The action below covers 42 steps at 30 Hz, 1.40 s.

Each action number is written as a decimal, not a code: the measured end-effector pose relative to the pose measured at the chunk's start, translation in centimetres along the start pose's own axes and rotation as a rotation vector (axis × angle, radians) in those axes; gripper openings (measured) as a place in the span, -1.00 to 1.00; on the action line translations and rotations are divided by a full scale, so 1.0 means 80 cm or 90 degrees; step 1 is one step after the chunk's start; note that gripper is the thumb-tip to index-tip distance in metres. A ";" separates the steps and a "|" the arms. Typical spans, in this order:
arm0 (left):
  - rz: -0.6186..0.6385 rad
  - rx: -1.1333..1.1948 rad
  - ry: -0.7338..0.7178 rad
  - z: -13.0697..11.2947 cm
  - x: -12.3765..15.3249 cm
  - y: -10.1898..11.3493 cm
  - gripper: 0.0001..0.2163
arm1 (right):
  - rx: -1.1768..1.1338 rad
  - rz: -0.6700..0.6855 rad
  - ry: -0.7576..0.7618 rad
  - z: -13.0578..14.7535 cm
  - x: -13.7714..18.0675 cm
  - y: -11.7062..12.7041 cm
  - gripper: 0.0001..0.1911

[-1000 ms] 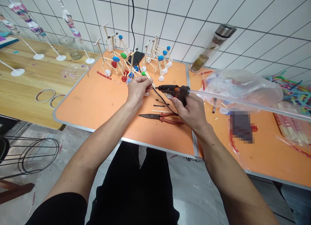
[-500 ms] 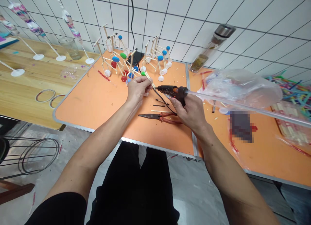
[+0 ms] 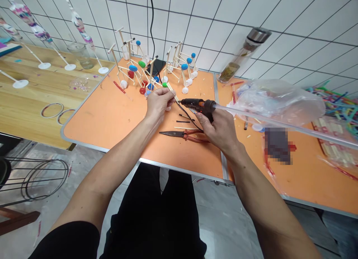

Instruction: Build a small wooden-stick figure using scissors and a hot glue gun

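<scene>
My right grip [image 3: 220, 128] round the glue gun [image 3: 205, 106], left grip [image 3: 159, 102] pinching a stick [image 3: 169, 87] at the nozzle [image 3: 180, 102], orange metal-edged counter [image 3: 112, 117] beneath, pliers [image 3: 175, 134] nearer me, tiled wall [image 3: 195, 24] behind, gray floor [image 3: 223, 218] below

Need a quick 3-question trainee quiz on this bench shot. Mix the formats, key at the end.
1. What does the right hand hold?
A) Scissors
B) Glue gun
C) Paintbrush

2. True or false: the pliers lie on the orange tabletop.

3. Fill in: the gun's nozzle points toward the ____ pinched in the left hand.

Key:
1. B
2. True
3. Pale stick
</scene>
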<state>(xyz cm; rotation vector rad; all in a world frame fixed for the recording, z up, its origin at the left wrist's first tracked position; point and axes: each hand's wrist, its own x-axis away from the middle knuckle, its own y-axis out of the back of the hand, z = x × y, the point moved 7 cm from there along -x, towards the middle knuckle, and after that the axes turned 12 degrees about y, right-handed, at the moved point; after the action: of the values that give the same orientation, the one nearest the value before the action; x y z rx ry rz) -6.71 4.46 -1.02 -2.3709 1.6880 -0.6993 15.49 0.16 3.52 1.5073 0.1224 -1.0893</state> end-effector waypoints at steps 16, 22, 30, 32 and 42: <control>-0.014 -0.010 0.004 0.000 0.002 0.001 -0.76 | -0.022 0.011 -0.026 0.000 -0.001 0.001 -0.49; -0.011 -0.007 0.010 -0.001 0.003 0.000 -0.76 | -0.021 0.009 -0.014 0.001 -0.001 0.001 -0.53; -0.015 -0.003 0.018 -0.002 0.006 -0.001 -0.75 | -0.016 0.001 -0.010 0.001 0.000 0.001 -0.55; -0.021 -0.005 0.020 -0.002 0.006 0.000 -0.75 | -0.017 0.005 -0.012 0.001 0.000 0.002 -0.56; -0.011 -0.001 0.012 -0.001 0.003 0.000 -0.74 | 0.001 0.005 -0.014 0.000 0.001 0.001 -0.59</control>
<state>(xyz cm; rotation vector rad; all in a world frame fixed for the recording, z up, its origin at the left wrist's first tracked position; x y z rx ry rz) -6.70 4.26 -0.86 -2.3907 1.6769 -0.7249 15.56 0.08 3.55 1.4961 0.1008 -1.0998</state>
